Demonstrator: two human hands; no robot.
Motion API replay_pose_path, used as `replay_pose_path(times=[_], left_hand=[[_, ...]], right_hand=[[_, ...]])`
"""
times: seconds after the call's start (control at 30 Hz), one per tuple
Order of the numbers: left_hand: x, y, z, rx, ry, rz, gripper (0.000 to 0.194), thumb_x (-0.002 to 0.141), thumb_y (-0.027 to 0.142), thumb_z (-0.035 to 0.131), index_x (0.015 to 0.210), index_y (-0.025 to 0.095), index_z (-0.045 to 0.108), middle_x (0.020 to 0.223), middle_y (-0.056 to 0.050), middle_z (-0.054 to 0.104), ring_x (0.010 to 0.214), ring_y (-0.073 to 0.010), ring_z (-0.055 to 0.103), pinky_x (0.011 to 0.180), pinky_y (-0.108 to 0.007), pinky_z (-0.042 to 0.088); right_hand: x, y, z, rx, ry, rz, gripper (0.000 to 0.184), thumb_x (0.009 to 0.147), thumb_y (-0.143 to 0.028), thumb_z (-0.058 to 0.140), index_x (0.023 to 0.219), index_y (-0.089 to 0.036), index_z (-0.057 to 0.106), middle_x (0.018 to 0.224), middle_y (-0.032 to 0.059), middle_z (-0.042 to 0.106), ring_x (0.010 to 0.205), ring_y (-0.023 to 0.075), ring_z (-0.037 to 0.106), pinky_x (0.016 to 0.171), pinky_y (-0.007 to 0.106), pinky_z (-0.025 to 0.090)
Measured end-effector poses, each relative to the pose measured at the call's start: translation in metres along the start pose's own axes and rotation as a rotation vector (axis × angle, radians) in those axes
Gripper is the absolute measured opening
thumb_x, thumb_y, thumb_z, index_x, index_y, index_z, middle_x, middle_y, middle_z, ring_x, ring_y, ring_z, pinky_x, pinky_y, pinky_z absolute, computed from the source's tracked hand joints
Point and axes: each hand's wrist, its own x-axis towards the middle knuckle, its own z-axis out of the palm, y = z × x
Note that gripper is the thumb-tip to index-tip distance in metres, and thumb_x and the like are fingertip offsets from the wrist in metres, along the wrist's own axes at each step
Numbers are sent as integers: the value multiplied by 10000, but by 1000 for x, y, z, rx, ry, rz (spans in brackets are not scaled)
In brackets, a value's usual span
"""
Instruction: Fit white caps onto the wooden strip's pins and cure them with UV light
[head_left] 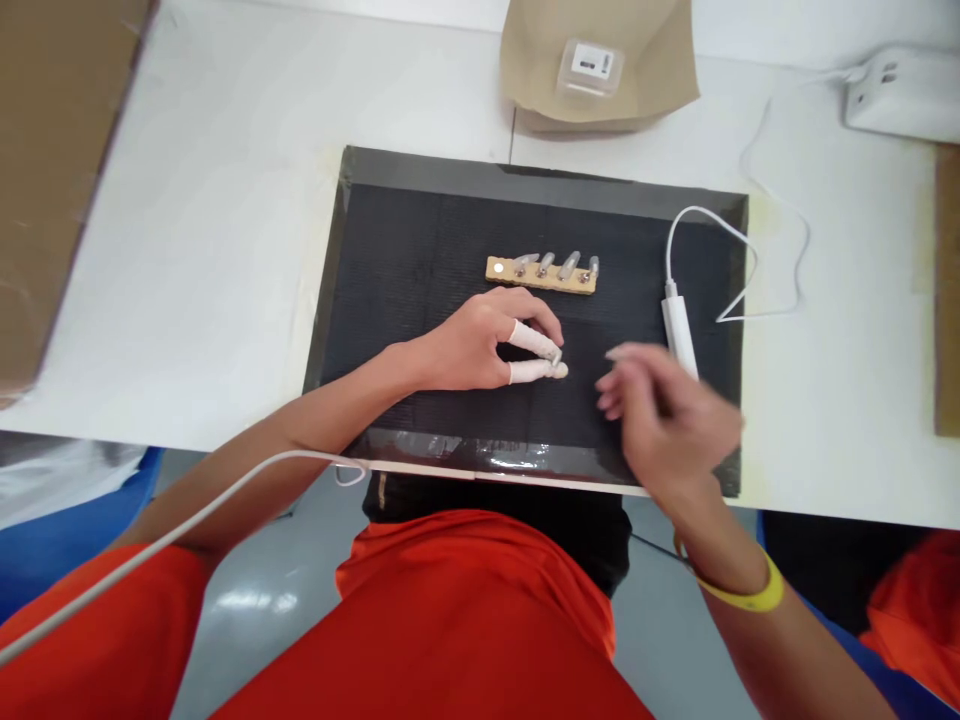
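My left hand [495,340] wears white finger cots on its thumb and index finger. Those two fingertips pinch a small shiny piece [556,357], which looks like a false nail tip; much of it is hidden. Just beyond this hand lies a wooden strip [504,269] with a white dot at one end. Several clear false nail tips [569,264] stand tilted on small metal mounts along it. To the right, my right hand [664,410] hovers over the black mat, blurred by motion with its fingers partly curled. Whether anything is in it cannot be made out.
The black mat [420,250] lies on a white table. A white pen-shaped device [679,330] with a cable lies by my right hand. An open brown paper box [660,70] with a clear plastic case [590,68] stands behind. A white power strip [904,95] is at back right.
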Motion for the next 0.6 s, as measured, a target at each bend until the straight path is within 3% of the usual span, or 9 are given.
replay_pose_path(times=[0.1, 0.23, 0.37, 0.47, 0.5, 0.6], left_hand=[[0, -1, 1, 6, 1, 27, 63, 929, 235, 779, 916, 218, 839, 997, -65, 802, 905, -163, 723, 859, -305, 546], [-1, -1, 2, 78, -29, 45, 85, 946, 257, 763, 905, 227, 830, 1012, -61, 808, 899, -168, 716, 894, -342, 529], [-2, -1, 3, 159, -50, 60, 140, 977, 267, 712, 898, 221, 817, 1024, -62, 807, 907, -174, 718, 889, -353, 509], [-3, -1, 4, 254, -79, 68, 168, 994, 271, 682, 893, 215, 805, 1041, -66, 804, 920, -182, 719, 875, -363, 488], [-3, -1, 5, 286, -87, 73, 182, 1001, 267, 669, 886, 214, 800, 1044, -65, 803, 921, -182, 718, 867, -362, 483], [-3, 0, 6, 353, -76, 113, 213, 1015, 244, 635, 874, 204, 789, 1073, -63, 802, 915, -178, 715, 846, -357, 480]], right_hand=[[-3, 0, -2, -10, -215, -205, 136, 1024, -272, 663, 1111, -281, 767, 796, -27, 807, 620, 128, 738, 585, 225, 556], [-3, -3, -4, -138, -79, -66, 284, 1100, -335, 503, 1248, -251, 730, 713, -6, 755, 526, 131, 656, 503, 249, 479], [2, -7, -8, -106, -258, -201, 151, 1012, -399, 694, 1083, -299, 783, 565, -70, 657, 461, 94, 578, 521, 233, 449], [7, -6, -9, -237, -105, -127, 204, 1083, -312, 576, 1147, -241, 757, 579, -53, 660, 478, 98, 589, 502, 248, 402], [8, -6, -9, -252, -86, -153, 222, 1098, -281, 540, 1137, -223, 751, 580, -49, 656, 476, 96, 582, 498, 253, 391], [12, -7, -10, -163, -242, -410, 143, 1071, -266, 610, 1055, -232, 749, 557, -74, 626, 462, 77, 543, 522, 248, 396]])
